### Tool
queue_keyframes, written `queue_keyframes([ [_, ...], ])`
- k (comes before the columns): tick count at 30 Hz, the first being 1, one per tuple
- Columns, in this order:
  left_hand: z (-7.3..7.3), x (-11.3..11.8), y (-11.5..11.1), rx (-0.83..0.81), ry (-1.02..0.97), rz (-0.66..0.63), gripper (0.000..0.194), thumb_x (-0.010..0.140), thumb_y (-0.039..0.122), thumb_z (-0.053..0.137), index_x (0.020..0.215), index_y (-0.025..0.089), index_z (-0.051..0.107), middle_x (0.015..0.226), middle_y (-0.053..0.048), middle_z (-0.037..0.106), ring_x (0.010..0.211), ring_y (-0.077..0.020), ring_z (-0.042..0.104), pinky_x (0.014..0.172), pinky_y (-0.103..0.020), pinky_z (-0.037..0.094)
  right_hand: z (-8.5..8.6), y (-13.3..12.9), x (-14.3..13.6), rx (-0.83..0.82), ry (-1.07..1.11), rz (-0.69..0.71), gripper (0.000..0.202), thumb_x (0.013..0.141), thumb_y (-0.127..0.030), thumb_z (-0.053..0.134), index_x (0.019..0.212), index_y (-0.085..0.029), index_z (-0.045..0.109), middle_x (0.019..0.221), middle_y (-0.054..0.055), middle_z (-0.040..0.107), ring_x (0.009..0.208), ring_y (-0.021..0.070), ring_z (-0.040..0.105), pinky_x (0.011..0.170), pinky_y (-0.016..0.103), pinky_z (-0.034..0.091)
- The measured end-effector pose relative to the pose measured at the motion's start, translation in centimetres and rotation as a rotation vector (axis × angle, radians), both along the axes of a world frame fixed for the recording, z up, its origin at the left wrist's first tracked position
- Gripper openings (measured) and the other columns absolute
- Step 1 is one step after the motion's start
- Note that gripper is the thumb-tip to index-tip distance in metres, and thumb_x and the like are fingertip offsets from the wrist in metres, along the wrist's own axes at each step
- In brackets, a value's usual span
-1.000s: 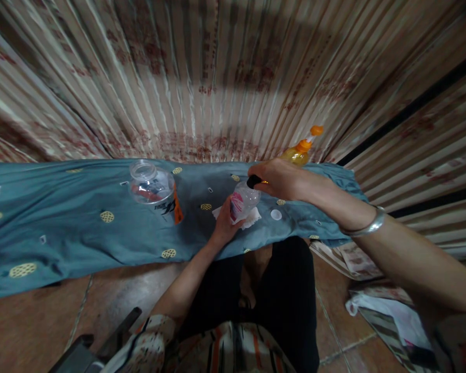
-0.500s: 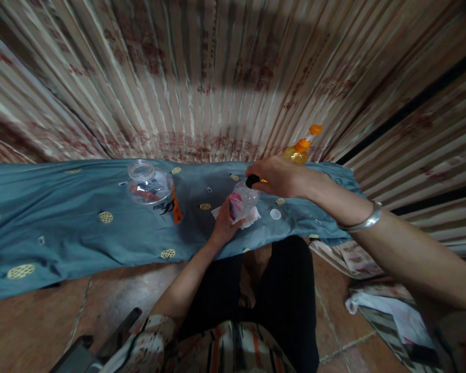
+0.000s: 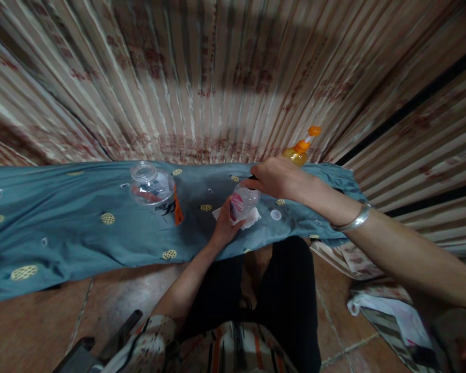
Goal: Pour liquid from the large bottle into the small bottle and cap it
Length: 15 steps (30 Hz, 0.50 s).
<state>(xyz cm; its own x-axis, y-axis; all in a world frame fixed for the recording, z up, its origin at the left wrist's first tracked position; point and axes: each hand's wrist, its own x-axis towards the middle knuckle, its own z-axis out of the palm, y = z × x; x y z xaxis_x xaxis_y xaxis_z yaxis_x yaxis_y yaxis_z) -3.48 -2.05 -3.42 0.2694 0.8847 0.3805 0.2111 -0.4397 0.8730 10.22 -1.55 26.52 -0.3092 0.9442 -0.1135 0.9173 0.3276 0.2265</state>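
A small clear bottle (image 3: 246, 199) with a pink print stands at the front middle of the cloth-covered table. My left hand (image 3: 226, 225) is wrapped round its lower side. Over the bottle's top, my right hand (image 3: 274, 176) grips a black cap (image 3: 252, 177), which its fingers mostly hide. Whether the cap is threaded on the neck I cannot tell. Under the bottle lies a white tissue (image 3: 253, 218). A small pale disc (image 3: 275, 215) rests on the cloth just right of it.
Left on the blue-green tablecloth (image 3: 77, 217) stands an open clear plastic jar (image 3: 149, 192) with an orange and black label. Behind my right hand is a yellow pump bottle (image 3: 297, 154) with an orange top. A pleated curtain (image 3: 217, 93) hangs along the table's far edge.
My right hand has turned and lowered slightly over the cap, so less of the black shows. My left hand keeps its hold on the bottle. The view has shifted a little.
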Motion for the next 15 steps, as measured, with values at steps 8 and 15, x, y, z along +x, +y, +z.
queue_keyframes([
  [8,0.29,0.02,-0.09,-0.005,-0.007,-0.002,0.097,0.084,0.043,0.083,0.161,0.022,0.030,0.163,-0.021,0.049,0.153,-0.0359,0.048,0.128,-0.056,0.037,0.41,0.18,-0.15,-0.069,-0.043,-0.003,0.040,0.100,-0.050,0.057,0.111,-0.018,0.078,0.101,0.013,0.080,0.100,0.0264,0.075,0.083,0.031,0.050],
  [15,0.46,0.02,-0.12,-0.009,-0.027,-0.005,0.096,0.084,0.042,0.084,0.161,0.022,0.030,0.162,-0.022,0.049,0.152,-0.0359,0.049,0.128,-0.057,0.038,0.17,0.04,0.05,-0.076,0.019,0.032,0.041,0.094,-0.051,0.066,0.120,-0.021,0.075,0.101,0.010,0.080,0.098,0.0243,0.075,0.084,0.030,0.051],
])
